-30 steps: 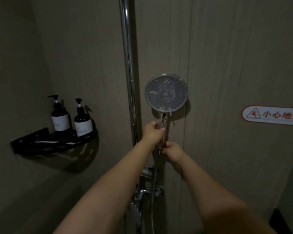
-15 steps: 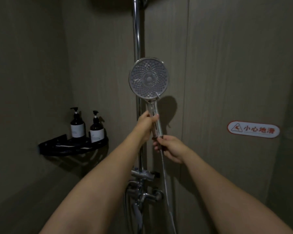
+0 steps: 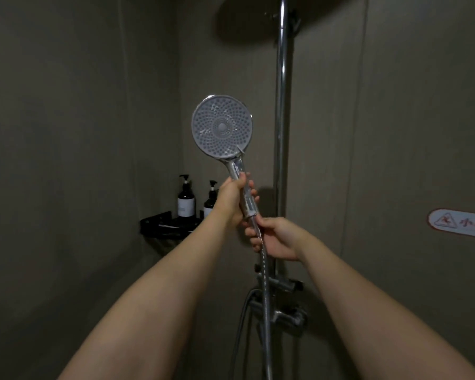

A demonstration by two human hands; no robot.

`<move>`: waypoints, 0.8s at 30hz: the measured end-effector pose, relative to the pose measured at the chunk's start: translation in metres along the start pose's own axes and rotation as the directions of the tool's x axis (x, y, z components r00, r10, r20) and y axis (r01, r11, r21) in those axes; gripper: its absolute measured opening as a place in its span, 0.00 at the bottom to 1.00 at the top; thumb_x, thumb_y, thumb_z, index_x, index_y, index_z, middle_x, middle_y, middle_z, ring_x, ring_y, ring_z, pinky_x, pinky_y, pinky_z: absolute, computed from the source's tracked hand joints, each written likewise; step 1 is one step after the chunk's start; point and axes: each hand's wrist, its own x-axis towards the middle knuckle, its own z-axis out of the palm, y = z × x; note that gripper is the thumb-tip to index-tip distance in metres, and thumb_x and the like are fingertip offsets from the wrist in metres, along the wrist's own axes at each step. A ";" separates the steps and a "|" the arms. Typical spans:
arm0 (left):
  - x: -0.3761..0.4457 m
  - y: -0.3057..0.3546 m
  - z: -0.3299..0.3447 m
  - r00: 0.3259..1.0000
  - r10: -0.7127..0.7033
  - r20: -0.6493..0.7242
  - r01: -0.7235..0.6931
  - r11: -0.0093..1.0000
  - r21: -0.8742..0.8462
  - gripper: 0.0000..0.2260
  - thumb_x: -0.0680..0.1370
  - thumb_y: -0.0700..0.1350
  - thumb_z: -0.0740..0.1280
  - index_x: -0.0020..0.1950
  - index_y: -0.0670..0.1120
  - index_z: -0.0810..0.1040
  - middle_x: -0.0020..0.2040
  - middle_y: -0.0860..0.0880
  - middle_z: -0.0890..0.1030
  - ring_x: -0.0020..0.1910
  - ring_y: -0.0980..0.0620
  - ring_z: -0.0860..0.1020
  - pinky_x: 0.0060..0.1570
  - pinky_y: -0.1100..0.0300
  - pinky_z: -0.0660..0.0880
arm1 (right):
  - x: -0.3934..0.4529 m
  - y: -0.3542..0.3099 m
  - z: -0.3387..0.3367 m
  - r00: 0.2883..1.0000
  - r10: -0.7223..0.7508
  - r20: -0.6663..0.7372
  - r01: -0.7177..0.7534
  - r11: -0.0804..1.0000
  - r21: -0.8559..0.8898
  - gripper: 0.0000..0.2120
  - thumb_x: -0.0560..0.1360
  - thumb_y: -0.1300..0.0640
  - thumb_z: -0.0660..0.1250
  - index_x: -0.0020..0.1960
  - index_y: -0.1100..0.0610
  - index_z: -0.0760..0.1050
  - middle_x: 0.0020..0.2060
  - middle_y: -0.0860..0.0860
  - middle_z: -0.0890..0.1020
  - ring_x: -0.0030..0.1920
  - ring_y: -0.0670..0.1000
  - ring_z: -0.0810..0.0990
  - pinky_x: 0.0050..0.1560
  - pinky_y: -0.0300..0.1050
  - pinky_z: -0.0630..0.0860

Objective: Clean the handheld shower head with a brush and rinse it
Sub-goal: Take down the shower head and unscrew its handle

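1. Shower head (image 3: 221, 129) held upright, face toward the person, left of the rail (image 3: 279, 133), ready for scrubbing.
2. Left hand (image 3: 232, 200) wraps the handle; right hand (image 3: 276, 237) grips the hose (image 3: 264, 272) end, steadying it.
3. No brush in view.

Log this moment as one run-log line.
left hand: grips shower head handle | right hand: holds hose at handle base | brush: not in view

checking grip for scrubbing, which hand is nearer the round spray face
Left. The left hand grips the handle just below the spray face; the right hand holds lower, where the hose joins.
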 end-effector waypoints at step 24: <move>0.003 0.015 -0.059 0.915 0.107 -0.388 -0.094 0.994 0.054 0.07 0.81 0.43 0.58 0.43 0.46 0.70 0.34 0.49 0.72 0.31 0.53 0.71 0.34 0.60 0.71 | 0.057 0.029 0.066 0.904 -0.371 -0.215 0.004 0.510 -0.860 0.07 0.82 0.57 0.52 0.51 0.56 0.68 0.40 0.50 0.71 0.40 0.49 0.72 0.39 0.43 0.67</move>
